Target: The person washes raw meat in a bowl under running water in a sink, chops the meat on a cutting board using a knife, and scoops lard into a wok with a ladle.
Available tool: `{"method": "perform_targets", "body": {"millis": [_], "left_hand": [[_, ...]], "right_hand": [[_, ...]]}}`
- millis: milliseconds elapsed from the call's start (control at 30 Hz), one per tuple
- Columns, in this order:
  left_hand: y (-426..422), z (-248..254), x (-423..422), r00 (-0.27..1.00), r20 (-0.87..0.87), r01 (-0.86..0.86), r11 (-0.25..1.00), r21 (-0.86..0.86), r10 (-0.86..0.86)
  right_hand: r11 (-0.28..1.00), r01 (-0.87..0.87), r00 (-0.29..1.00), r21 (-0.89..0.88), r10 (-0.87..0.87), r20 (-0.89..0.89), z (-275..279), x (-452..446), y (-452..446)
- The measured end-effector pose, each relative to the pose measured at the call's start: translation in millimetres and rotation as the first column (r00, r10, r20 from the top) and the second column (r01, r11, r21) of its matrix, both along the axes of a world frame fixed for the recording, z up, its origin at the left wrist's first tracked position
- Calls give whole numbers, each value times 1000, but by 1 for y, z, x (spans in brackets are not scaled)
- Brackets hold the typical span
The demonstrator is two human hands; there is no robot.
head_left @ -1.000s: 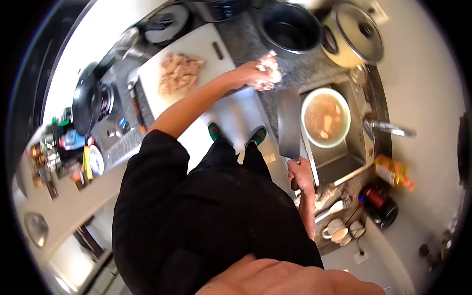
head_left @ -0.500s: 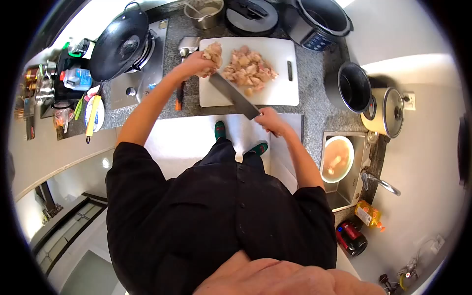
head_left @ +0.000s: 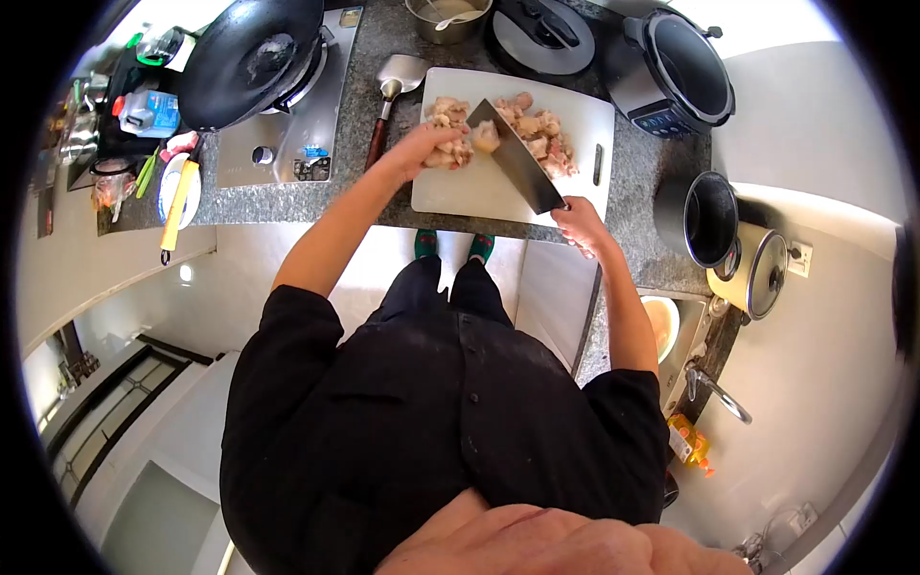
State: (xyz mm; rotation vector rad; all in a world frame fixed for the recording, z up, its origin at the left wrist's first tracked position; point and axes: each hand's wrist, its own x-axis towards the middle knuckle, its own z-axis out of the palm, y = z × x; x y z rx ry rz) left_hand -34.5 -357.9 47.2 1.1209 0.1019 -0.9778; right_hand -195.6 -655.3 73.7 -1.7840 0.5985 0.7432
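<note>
My right hand [head_left: 581,226] grips the handle of a cleaver [head_left: 527,171]. The wide blade slants up and left across a white cutting board [head_left: 437,195]. Close to the blade's left edge sits a small pale lump of meat [head_left: 486,137]; whether it sticks to the steel I cannot tell. My left hand [head_left: 426,151] is closed on a larger chunk of raw meat [head_left: 450,125] over the board's left side, its fingers partly hidden by the meat. Behind the blade, chopped meat pieces [head_left: 548,144] lie heaped, partly covered by it.
Left of the board lies a wok spatula [head_left: 379,126]; beyond it a black wok [head_left: 251,67] sits on the stove. A metal pot [head_left: 447,27] and a black lid [head_left: 542,43] stand behind. To the right are a pressure cooker [head_left: 676,81], a dark pot [head_left: 704,218] and the sink [head_left: 682,331].
The view has shifted, so the counter appears further right. My left hand with its meat has come down lower over the board, and the cleaver blade now lies across the heap's left part.
</note>
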Motion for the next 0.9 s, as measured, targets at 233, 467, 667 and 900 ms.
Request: {"method": "perform_targets", "body": {"millis": [233,467,667,900], "left_hand": [[-18,-23,-14,972,184,70,931,359,-144],[-10,-17,-48,496,644,-407,499,765,-582],[-16,-8,-71,362,681,-530,460,713,-637],[-33,-20,-45,143,668,-594,477,648,-730]], "right_hand": [[998,-56,998,-39,56,0,7,1,-1],[995,-97,988,-32,93,-120,9,-9,18],[947,-12,994,320,45,-96,-12,-9,13],[968,26,1000,248,-23,-16,-12,-12,21]]}}
